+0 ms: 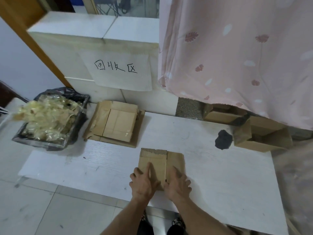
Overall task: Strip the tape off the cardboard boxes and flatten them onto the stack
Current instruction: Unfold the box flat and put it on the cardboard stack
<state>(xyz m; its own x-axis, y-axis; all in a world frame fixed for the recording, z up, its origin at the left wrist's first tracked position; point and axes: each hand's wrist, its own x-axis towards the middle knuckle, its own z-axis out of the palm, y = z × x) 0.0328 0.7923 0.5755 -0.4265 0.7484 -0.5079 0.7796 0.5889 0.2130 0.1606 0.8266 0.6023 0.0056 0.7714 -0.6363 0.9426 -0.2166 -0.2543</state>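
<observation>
A small brown cardboard box [157, 160] lies flattened on the white table [220, 175], near its front edge. My left hand [144, 181] presses on its near left part with fingers spread. My right hand [177, 184] presses on its near right part, fingers also spread flat. A stack of flattened cardboard [116, 123] lies at the back left of the table. An open, unflattened box [262, 134] stands at the table's right end, with more boxes [221, 114] behind it under the curtain.
A bin lined with a black bag [50, 122], full of stripped clear tape, stands left of the stack. A dark lump [223, 139] lies on the table near the open box. A pink curtain [237, 56] hangs at the back right. A paper sign [118, 70] hangs on the wall.
</observation>
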